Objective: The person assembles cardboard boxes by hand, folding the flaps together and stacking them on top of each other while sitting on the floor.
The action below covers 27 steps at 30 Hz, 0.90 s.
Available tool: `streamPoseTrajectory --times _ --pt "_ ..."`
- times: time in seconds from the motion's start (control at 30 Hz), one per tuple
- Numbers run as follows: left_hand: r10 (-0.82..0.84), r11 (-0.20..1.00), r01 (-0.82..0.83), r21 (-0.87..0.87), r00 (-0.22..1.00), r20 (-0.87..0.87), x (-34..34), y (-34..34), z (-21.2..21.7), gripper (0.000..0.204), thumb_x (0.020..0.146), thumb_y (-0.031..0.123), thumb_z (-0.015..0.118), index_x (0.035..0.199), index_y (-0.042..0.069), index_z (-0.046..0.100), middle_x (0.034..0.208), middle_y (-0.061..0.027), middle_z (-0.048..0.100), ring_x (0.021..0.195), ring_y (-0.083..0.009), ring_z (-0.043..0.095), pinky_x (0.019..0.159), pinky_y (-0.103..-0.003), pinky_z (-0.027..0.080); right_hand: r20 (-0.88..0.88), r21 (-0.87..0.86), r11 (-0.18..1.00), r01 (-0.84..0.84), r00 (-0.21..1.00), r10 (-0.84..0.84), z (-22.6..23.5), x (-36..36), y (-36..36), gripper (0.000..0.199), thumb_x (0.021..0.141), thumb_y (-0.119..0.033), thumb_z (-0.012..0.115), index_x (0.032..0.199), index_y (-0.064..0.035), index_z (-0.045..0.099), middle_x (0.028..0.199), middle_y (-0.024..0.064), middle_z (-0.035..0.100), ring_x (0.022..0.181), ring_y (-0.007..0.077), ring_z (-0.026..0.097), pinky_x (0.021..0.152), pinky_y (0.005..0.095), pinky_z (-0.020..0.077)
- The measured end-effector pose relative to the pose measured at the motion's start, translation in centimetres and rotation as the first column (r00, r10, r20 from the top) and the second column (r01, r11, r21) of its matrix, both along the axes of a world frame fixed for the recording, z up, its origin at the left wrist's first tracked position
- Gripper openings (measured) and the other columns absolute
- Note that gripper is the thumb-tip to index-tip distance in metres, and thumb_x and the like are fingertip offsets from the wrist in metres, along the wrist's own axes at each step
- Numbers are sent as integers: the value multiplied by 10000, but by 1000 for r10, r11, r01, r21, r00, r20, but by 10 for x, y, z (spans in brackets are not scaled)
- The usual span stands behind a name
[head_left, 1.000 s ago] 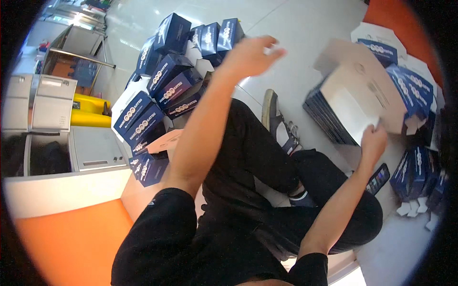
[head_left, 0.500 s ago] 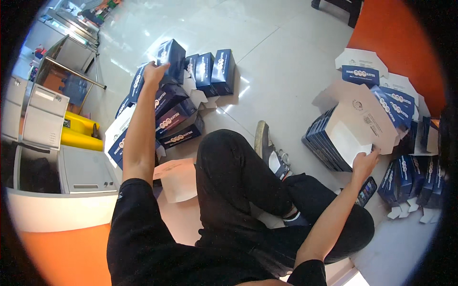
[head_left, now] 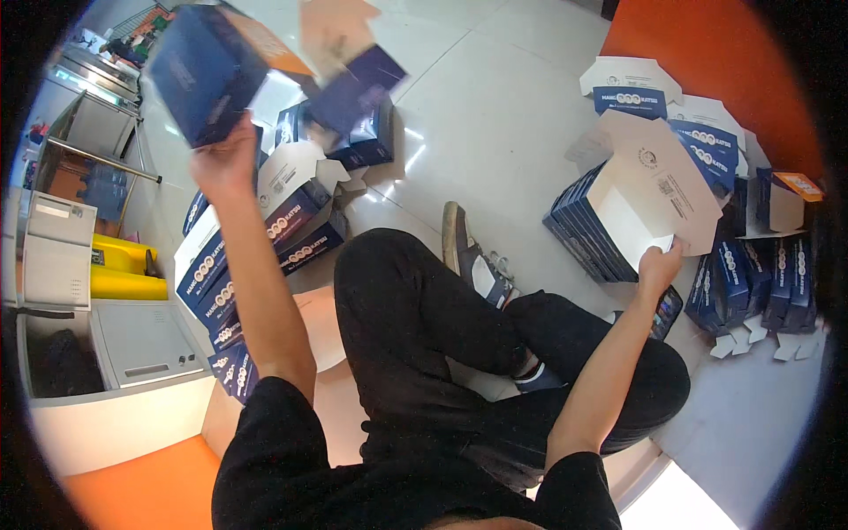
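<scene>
My left hand [head_left: 225, 163] is raised at the upper left, its fingers closed on a dark blue carton [head_left: 205, 79] lifted above the pile. Just right of it a second blue carton [head_left: 358, 93] with a pale raised flap is blurred; whether it is in the air or resting on others I cannot tell. Below lies a pile of blue food cartons [head_left: 296, 221] with white flaps. My right hand [head_left: 662, 263] pinches the near corner of an open carton [head_left: 649, 190], white inside, at the top of a nested stack [head_left: 579, 225].
More blue cartons stand at the right, some with open flaps [head_left: 632, 79], beside an orange panel [head_left: 698, 53]. A phone [head_left: 667, 311] lies by my right knee. At the left are a grey cabinet [head_left: 146, 344], a yellow object [head_left: 124, 269] and a metal rail [head_left: 106, 159].
My left hand has lifted a carton up off the pile and to the left. A second carton beside it has shifted and its flap shows. My right hand keeps its hold on the nested stack.
</scene>
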<state>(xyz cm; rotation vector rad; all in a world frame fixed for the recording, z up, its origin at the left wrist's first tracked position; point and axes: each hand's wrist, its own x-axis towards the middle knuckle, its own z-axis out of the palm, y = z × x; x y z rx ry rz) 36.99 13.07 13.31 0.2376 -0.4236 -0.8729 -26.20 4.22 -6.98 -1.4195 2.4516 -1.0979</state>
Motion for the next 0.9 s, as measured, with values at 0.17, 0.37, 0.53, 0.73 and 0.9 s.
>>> streamPoseTrajectory --times 0.17,0.37,0.53,0.73,0.9 --pt "167 966 -142 214 980 -106 -16 -35 -31 313 932 116 458 1128 -24 660 1115 -168 702 1022 -313 680 930 -469 532 121 -61 997 -36 992 43 4 15 5 449 771 -20 497 1208 34 585 1144 312 635 1099 471 588 986 497 427" --pt "262 935 -234 267 962 -74 -48 -40 -11 296 978 148 444 1118 -18 645 1150 -141 688 934 -251 695 780 -355 567 87 54 998 24 996 -29 9 10 1 452 816 -88 544 1247 48 534 1182 297 605 1162 451 547 1015 484 420" --pt "334 620 -736 273 562 757 -145 -19 -19 256 1042 206 466 951 25 623 816 -12 623 683 -162 609 598 -281 479 -76 -93 995 46 996 -54 46 41 17 512 822 -162 646 1277 31 514 1259 292 548 1215 434 492 1041 493 398" --pt "391 891 -63 -450 -397 830 -267 8 -22 107 804 99 716 867 52 644 711 -48 563 696 -203 582 752 -378 464 -73 -13 1000 -17 997 16 32 31 20 623 818 -241 731 1323 24 483 1293 285 525 1263 439 458 1054 499 393" --pt "575 813 232 -534 -467 672 -311 -14 -37 144 738 154 762 849 133 671 736 16 560 761 -156 603 888 -424 467 444 -318 947 -53 874 198 86 28 33 487 950 -313 660 1295 -4 512 1234 162 603 1177 296 564 1011 393 445"
